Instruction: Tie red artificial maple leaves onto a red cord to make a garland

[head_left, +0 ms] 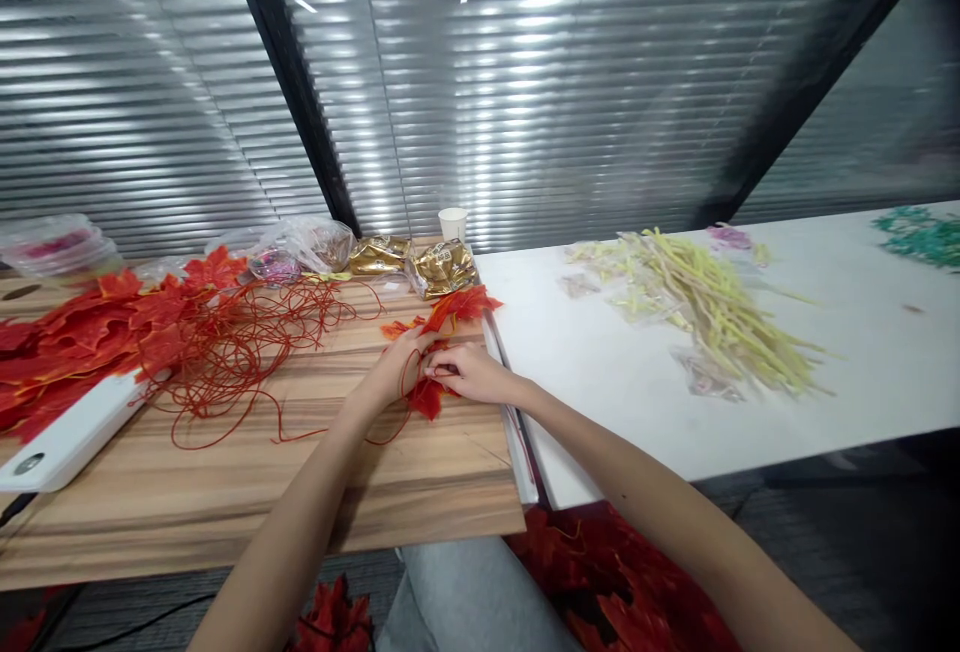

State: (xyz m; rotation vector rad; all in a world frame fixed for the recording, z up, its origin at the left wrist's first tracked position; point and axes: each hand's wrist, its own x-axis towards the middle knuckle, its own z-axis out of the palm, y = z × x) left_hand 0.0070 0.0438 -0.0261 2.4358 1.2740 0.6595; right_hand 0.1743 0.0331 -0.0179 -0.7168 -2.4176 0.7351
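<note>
Close together near the right edge of the wooden table are my two hands, over a bunch of red artificial maple leaves point(466, 304). My left hand point(397, 367) is closed at the leaves' left side, its fingertips partly hidden. My right hand point(476, 374) has its fingers curled in a pinch, with thin red cord at the fingertips. A loop of that cord passes around the left hand and trails onto the wood. Left of my hands lies a loose tangle of red cord point(240, 342), beside a large pile of red maple leaves point(97, 327).
A white device point(79, 427) rests by the leaf pile. Gold packets point(442, 269), a paper cup point(453, 223) and plastic bags point(311, 240) stand behind. Yellow strips point(731, 312) lie on the white table point(615, 422) to the right. More red leaves point(622, 572) are below the table edge.
</note>
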